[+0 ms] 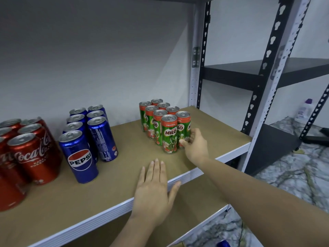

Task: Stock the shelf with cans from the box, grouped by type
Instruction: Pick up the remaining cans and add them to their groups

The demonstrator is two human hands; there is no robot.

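Your right hand (195, 146) sits right of centre in the frame, thumb and fingers curled round the lower part of the front right Milo can (183, 130), gripping it where it stands upright on the shelf (124, 139). That can touches its neighbours in the Milo group (161, 122), green and red cans standing in two close rows running back toward the wall, at centre frame.

Your left hand (153, 189) lies flat at lower centre, fingers straight and together on the shelf board, thumb down over the white front edge; it holds nothing.

The Pepsi cans (85, 136), blue, stand in two rows at left of centre, well apart from the Milo group. The Coca-Cola cans (26, 150), red, stand clustered at the far left edge, near the Pepsi rows.

At the right of the frame a dark shelving unit (267, 72) stands beside yours, and a white bottle with a purple cap (304, 109) rests on the marbled floor (293, 172).
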